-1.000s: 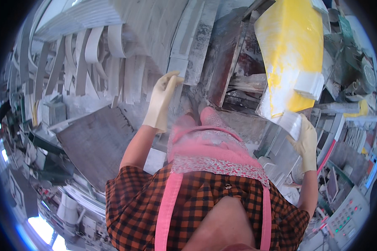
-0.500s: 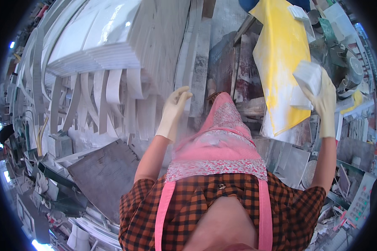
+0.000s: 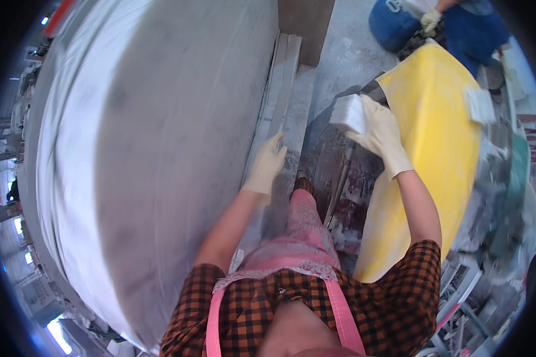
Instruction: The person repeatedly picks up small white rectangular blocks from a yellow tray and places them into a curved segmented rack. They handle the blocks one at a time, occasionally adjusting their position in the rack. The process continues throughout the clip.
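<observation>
At left, the large grey stack (image 3: 178, 149) stands close beside the left hand (image 3: 267, 168); good practice is to keep that forearm clear of its face. The gloved left hand reaches forward, slightly curled, fingers a little apart, with nothing visible in them. Further right, the white block (image 3: 348, 114) appears raised, clamped between thumb and fingers of the right hand (image 3: 380, 130). Sound handling calls for a firm, level grip. The right forearm angles inward across the yellow sheet (image 3: 443, 125).

R hand (image 3: 381, 130) fwd, L (image 3: 268, 165) half-curled
</observation>
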A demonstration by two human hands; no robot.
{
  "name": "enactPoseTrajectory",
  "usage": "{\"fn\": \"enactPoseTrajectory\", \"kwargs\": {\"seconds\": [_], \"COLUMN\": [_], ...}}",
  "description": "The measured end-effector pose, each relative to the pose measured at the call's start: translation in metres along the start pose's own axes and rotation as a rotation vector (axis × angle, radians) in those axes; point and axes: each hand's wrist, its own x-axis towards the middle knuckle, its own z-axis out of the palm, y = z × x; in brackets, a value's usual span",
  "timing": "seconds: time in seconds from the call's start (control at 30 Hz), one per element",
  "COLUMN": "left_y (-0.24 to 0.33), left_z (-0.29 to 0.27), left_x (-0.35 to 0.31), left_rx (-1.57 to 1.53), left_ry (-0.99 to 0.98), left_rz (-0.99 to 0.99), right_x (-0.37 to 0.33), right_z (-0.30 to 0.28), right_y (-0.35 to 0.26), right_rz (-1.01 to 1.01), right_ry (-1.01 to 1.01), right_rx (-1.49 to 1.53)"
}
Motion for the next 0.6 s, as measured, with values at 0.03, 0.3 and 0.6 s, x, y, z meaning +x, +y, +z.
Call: {"fn": "enactPoseTrajectory", "kwargs": {"seconds": [0.03, 0.3, 0.6], "left_y": [-0.008, -0.044, -0.08], "left_z": [0.009, 0.078, 0.13], "left_x": [0.046, 0.331, 0.388], "left_rx": [0.139, 0.709, 0.859], "left_ry": [0.044, -0.07, -0.004], "left_rz": [0.143, 0.197, 0.062], "right_x": [0.028, 0.168, 0.256], "right_z": [0.017, 0.104, 0.133], "right_y": [0.013, 0.086, 0.118], "right_rz": [-0.04, -0.001, 0.325], "right_ry": [-0.006, -0.281, -0.203], "right_rx": [0.039, 0.017, 0.13]}}
